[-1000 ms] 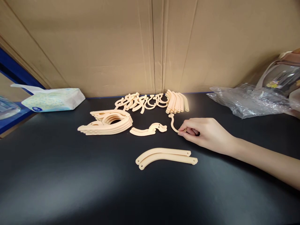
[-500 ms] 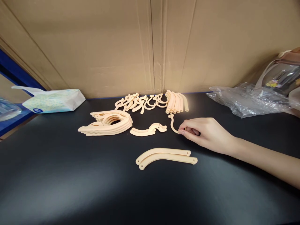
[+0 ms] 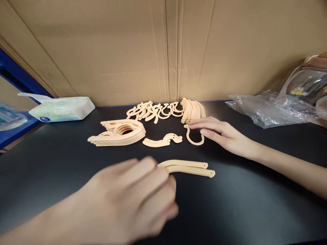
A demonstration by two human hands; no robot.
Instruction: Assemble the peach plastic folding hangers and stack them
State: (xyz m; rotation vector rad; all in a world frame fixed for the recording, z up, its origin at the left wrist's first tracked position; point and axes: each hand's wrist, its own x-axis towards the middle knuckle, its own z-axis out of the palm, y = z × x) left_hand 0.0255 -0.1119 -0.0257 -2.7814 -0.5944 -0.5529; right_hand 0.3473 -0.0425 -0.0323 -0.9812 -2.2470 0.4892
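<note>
A beige plastic hanger hook [image 3: 195,143] lies flat on the black table. My right hand [image 3: 227,136] rests at the hook's upper ends, its fingers apart and the fingertips at or just over the hook. In the foreground my left hand [image 3: 127,200] is curled and blurred, its fingertips hidden from view. It covers the left ends of two curved beige hanger arms [image 3: 191,166], lying side by side; whether it touches them I cannot tell. Beyond them sit a pair of small curved pieces [image 3: 162,140], one on the other at one end.
Stacked beige folding hangers [image 3: 120,134] lie at left. A pile of hooks [image 3: 145,110] and a bundle of hanger arms [image 3: 191,110] are at the back. Tissue pack [image 3: 63,109] stands back left, clear plastic bag [image 3: 265,109] back right. Cardboard wall [image 3: 114,51] closes off the rear.
My left hand has come in from the lower left over the two hanger arms. My right hand has let the hook down flat and spread its fingers.
</note>
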